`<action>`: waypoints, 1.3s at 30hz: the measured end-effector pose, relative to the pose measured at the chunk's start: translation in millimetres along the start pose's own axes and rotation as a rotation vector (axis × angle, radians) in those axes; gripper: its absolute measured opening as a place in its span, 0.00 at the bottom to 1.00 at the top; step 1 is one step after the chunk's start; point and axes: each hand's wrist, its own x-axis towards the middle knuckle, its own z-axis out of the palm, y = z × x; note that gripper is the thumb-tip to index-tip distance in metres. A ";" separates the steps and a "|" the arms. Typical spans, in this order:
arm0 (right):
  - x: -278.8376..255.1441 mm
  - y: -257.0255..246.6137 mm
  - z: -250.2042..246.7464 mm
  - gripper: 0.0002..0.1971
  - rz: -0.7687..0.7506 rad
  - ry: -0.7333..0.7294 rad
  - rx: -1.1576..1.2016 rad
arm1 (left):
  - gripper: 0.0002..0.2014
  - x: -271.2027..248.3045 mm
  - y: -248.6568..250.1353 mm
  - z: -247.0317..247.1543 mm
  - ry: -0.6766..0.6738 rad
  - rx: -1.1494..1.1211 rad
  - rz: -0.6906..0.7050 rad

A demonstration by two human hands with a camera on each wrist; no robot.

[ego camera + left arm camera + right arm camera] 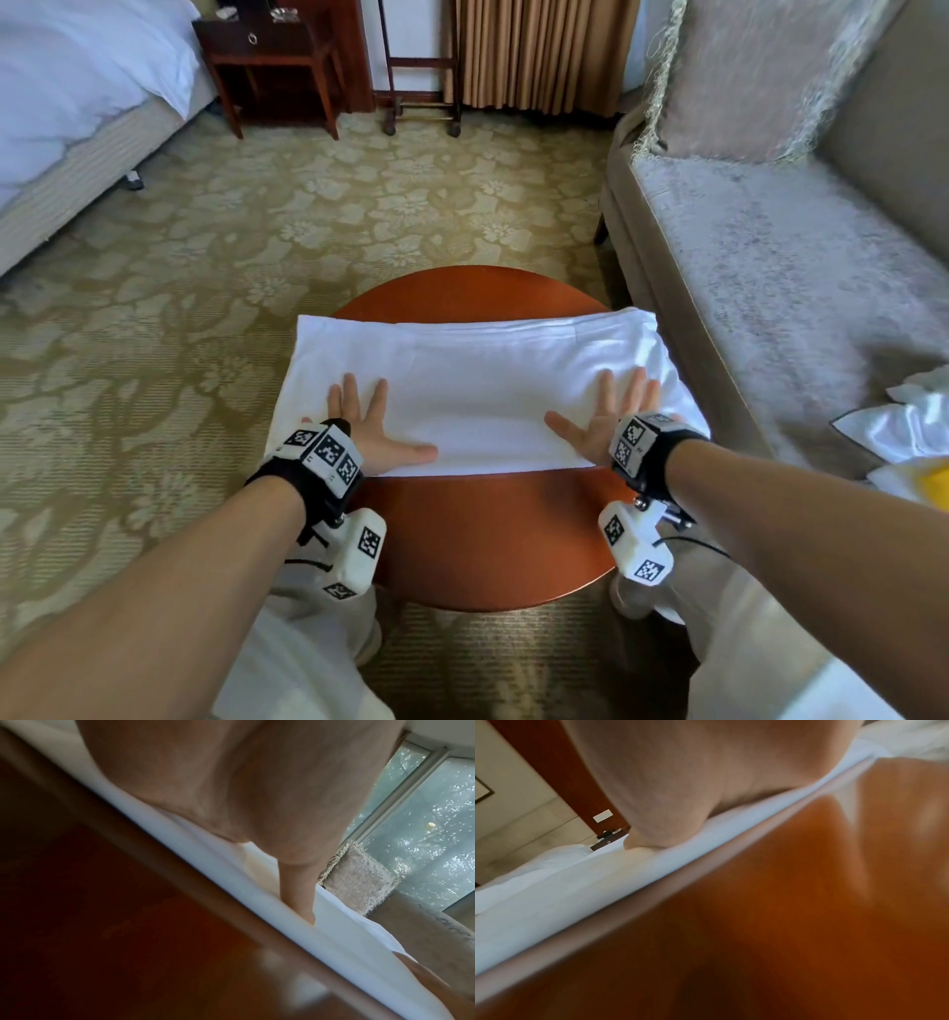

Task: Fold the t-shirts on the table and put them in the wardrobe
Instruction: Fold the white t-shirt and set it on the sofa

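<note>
A white t-shirt (477, 380), folded into a wide band, lies across the round wooden table (493, 534); its two ends hang over the table's sides. My left hand (369, 426) lies flat on the shirt's near left part, fingers spread and thumb along the near edge. My right hand (601, 416) lies flat on the near right part, fingers spread. In the left wrist view the palm (231, 791) presses the white cloth (257, 902) beside the table's wood (102, 902). The right wrist view shows the palm (693, 780) on the cloth (577, 892) above the wood (782, 923).
A grey sofa (770, 257) stands close to the table's right, with a cushion (755, 77) and white and yellow garments (904, 437) on its seat. A bed (77, 118) is at the far left, with a dark nightstand (272, 56) beyond. Patterned carpet (334, 205) surrounds the table.
</note>
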 end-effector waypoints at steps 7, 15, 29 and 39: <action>7.3 -30.8 -33.7 0.55 0.033 0.134 -0.039 | 0.63 -7.7 -11.0 -12.3 -0.018 0.045 -0.056; -51.0 -88.3 -20.9 0.61 0.004 -0.059 0.087 | 0.56 -27.6 -32.8 -15.5 0.088 0.020 0.039; -25.1 -60.3 -28.9 0.63 -0.147 -0.068 -0.203 | 0.43 -85.0 -14.7 -27.1 -0.100 0.129 0.053; -64.6 -66.9 -19.7 0.57 -0.173 -0.076 0.018 | 0.35 -73.3 -16.9 -5.9 0.211 -0.098 0.008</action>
